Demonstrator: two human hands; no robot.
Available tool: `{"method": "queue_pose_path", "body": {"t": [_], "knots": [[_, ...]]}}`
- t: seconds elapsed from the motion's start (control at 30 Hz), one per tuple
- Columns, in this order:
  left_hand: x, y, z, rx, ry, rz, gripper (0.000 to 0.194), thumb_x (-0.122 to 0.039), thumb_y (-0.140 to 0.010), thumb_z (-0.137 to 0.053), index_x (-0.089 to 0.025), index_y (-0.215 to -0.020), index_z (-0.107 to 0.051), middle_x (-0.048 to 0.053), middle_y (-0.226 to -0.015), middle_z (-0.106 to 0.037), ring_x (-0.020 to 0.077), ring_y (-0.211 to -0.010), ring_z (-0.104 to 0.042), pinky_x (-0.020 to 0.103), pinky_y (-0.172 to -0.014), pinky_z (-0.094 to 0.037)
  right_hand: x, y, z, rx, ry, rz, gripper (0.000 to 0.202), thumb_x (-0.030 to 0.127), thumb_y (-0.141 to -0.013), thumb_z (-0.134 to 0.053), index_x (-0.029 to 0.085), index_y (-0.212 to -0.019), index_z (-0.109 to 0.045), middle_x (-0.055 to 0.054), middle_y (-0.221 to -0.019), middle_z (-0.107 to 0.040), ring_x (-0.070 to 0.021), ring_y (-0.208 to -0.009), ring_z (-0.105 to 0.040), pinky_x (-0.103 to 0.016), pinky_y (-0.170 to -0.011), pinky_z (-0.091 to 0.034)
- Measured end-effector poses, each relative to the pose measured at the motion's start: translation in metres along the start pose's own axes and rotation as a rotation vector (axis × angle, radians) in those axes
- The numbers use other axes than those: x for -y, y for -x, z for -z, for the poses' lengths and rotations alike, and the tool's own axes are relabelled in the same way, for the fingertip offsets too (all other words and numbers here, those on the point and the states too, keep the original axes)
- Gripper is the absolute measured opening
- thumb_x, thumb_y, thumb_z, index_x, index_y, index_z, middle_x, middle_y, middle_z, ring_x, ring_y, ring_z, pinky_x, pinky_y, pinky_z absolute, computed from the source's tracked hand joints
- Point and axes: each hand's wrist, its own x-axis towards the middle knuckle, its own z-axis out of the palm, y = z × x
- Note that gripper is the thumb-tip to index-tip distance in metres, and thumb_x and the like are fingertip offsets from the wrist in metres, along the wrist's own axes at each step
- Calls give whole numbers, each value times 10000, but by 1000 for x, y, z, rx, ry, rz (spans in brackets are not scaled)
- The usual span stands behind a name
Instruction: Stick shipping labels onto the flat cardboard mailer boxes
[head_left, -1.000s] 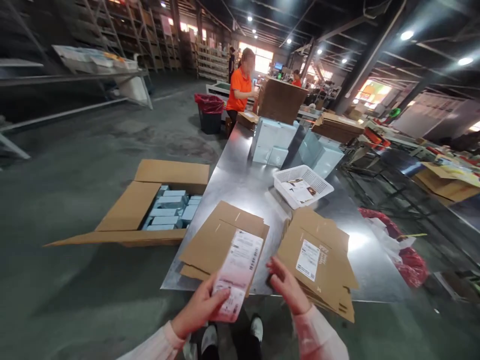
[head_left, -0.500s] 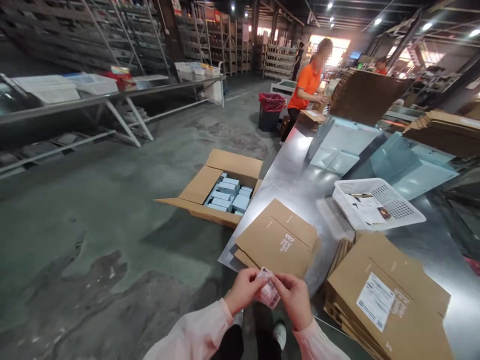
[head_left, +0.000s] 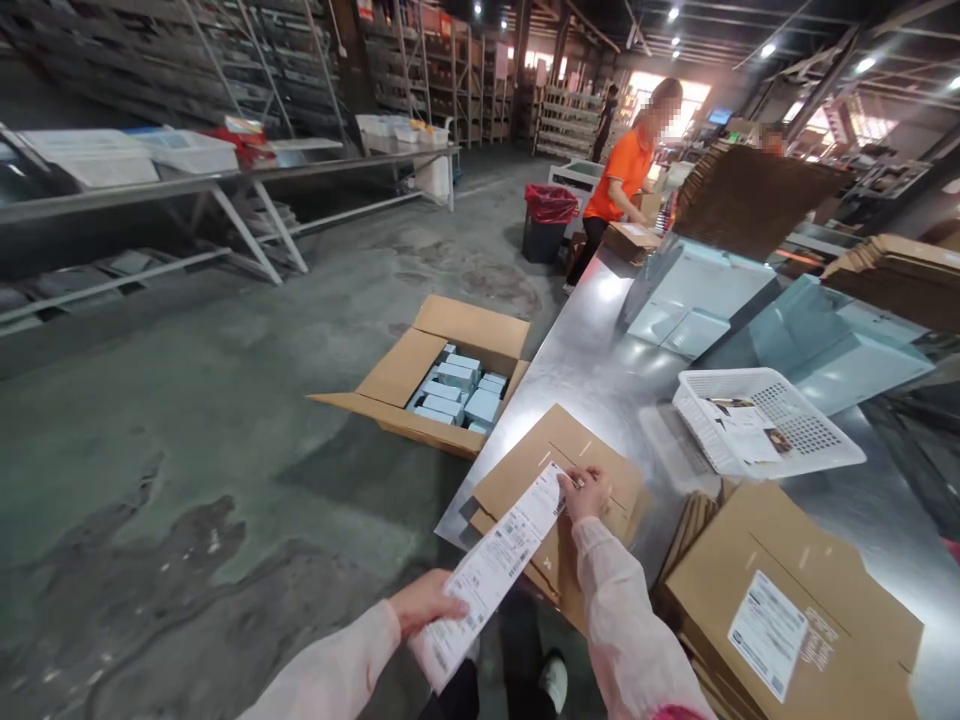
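A long strip of printed shipping labels (head_left: 504,550) stretches between my two hands. My left hand (head_left: 429,603) is closed on its lower end, thumb on top. At the upper end, my right hand (head_left: 587,494) pinches the strip's corner, over a flattened cardboard box (head_left: 517,455) on the metal table's near corner. To the right lies a stack of flattened cardboard boxes (head_left: 862,600); the top one bears a white shipping label (head_left: 768,634).
An open carton (head_left: 397,372) of small pale-blue boxes stands left of the metal table (head_left: 592,345). A white plastic basket (head_left: 817,440) with papers sits on the table. Farther off, a person in an orange shirt (head_left: 628,170) works near a lined bin (head_left: 546,232).
The folded labels have been drawn out into a long strip. My right hand has moved up and forward over the cardboard; my left hand has moved left and down.
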Motion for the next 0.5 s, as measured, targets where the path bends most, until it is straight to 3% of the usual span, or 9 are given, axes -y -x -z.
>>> {"method": "queue_pose_path", "body": {"t": [0.07,0.17,0.27,0.37,0.4,0.43,0.5], "knots": [[15,21,5,-5,-21,35,546,-549,-399,-833,-161,-770,-733,87,-805,-729,273,-817,-649,403,-805,-472,5,-1,-11,21,91,58,705,485,-702,-613,84,-1274,-525,-238,-1430,-349,-396,-1307,-288,-582,-1022,-233],[13,47,3,-14,-65,49,574,-606,-413,-802,-162,-771,-734,95,-801,-727,271,-786,-653,396,-776,-481,14,23,-24,198,382,332,784,522,-806,-478,46,-1409,-321,-215,-1506,-230,-337,-1405,-124,-581,-1091,-64],[-17,47,-4,-97,-143,-17,677,-677,-451,-745,-124,-842,-725,115,-816,-723,273,-784,-654,375,-753,-495,10,75,-24,421,480,715,727,502,-849,-406,55,-1415,-319,-185,-1496,-284,-330,-1412,-121,-544,-1123,-26],[-59,14,-11,-302,-238,-136,737,-730,-583,-617,-72,-903,-702,143,-850,-716,288,-807,-649,386,-754,-502,-20,126,-6,619,246,1093,576,421,-865,-418,214,-1400,-377,-79,-1441,-420,-274,-1356,-301,-469,-1127,-194],[-73,-2,-13,-380,-274,-182,720,-713,-631,-584,-65,-923,-695,153,-891,-712,296,-849,-644,393,-782,-497,-35,135,2,569,197,1068,498,374,-887,-384,236,-1363,-433,-81,-1372,-499,-256,-1287,-404,-452,-1088,-284],[-86,-21,-14,-451,-309,-225,678,-678,-667,-573,-67,-936,-692,162,-951,-705,305,-918,-630,398,-830,-483,-50,140,11,453,189,947,455,346,-903,-344,219,-1314,-493,-115,-1279,-567,-259,-1193,-491,-449,-1026,-363],[-110,-56,-16,-565,-376,-305,520,-551,-699,-618,-111,-965,-695,147,-1143,-654,308,-1137,-535,383,-974,-407,-76,138,26,126,263,522,483,335,-911,-277,99,-1201,-582,-223,-1078,-621,-308,-1009,-575,-474,-884,-450]]}}
